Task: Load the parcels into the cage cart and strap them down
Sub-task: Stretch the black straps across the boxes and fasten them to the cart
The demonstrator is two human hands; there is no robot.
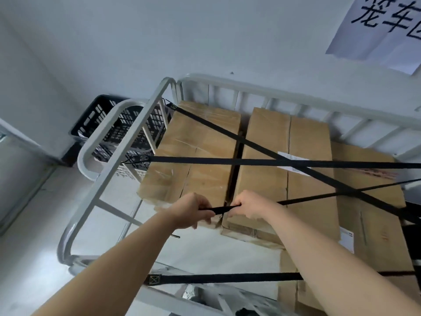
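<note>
Head view: the fingers (206, 215) of the left hand (192, 210) and those of the right hand (249, 206) are curled tight round a black strap (224, 209), pulling a short run of it taut between them over the near edge of the parcels (200, 156). The cardboard parcels sit packed inside the cage cart (127, 153), so loading looks done. Three other straps (227, 160) already cross the load to the left rail. What seems left is hooking this last strap and tightening it.
</note>
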